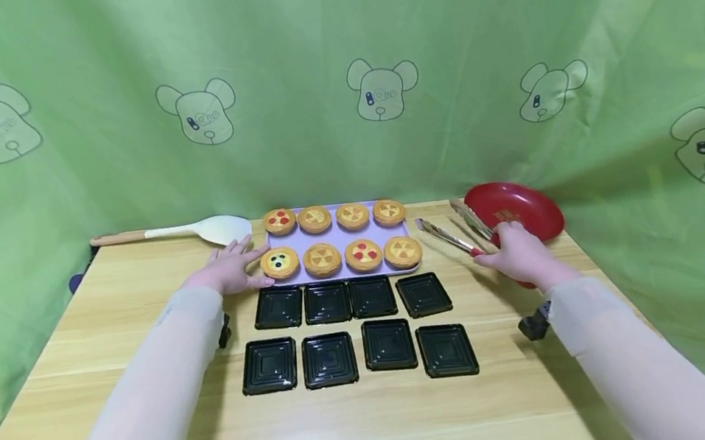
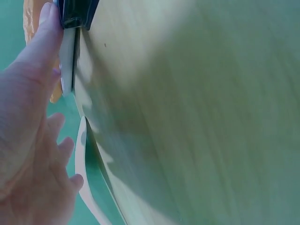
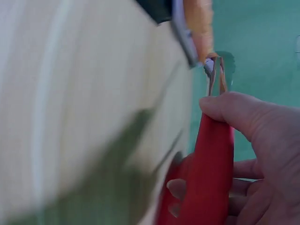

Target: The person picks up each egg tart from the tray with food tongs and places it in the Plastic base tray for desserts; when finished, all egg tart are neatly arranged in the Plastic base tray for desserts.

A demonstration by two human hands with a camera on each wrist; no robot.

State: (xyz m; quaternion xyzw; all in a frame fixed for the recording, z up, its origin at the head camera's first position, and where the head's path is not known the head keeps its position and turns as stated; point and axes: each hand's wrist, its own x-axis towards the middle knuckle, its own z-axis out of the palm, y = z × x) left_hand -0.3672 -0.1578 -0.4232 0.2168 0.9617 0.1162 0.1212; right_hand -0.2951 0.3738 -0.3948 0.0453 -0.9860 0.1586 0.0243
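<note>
My right hand [image 1: 520, 253] grips the red handles of metal-tipped tongs [image 1: 448, 237], thumb on one arm and fingers round the other. The tongs' two arms are spread and point towards the tray, with nothing between their tips. On the other side, my left hand [image 1: 228, 270] lies with fingers extended at the left edge of a lilac tray [image 1: 336, 235], thumb by its front corner. Two rows of tarts sit on the tray; a tart with dark berries [image 1: 279, 262] is closest to the left hand. Other tarts have red or yellow fruit pieces.
Two rows of square black plastic dishes [image 1: 329, 360] lie in front of the tray. A white spatula [image 1: 224, 229] with a wooden handle is at the back left. At the back right is a red dish [image 1: 528, 208]. Green curtain [image 1: 296, 93] closes the table's back and sides.
</note>
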